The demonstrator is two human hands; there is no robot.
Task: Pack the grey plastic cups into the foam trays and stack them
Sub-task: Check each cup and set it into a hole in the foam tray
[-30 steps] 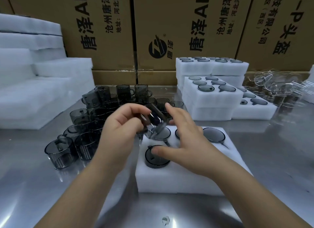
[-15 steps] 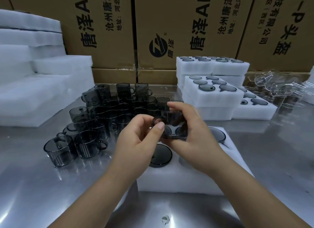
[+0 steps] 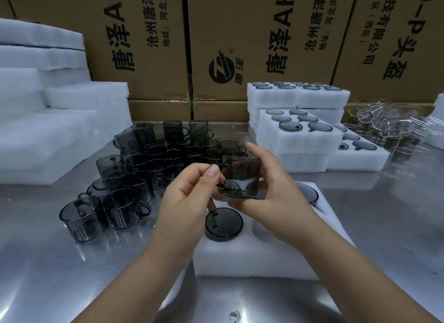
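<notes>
Waiting left of the grip is a bunch of loose grey cups (image 3: 129,178). The left hand (image 3: 189,197) pinches the handle (image 3: 221,185) and the right hand (image 3: 276,190) wraps the held cup (image 3: 240,176), likely to turn it for the foam tray (image 3: 240,260) just below, where a packed cup (image 3: 224,224) sits. Full trays (image 3: 298,140) stand beyond, to the right.

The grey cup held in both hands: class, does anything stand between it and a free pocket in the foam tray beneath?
No foreign object. The held cup hangs over the foam tray; the near-left pocket holds a seated cup, and the open pocket beside it lies partly under the right hand.
</notes>
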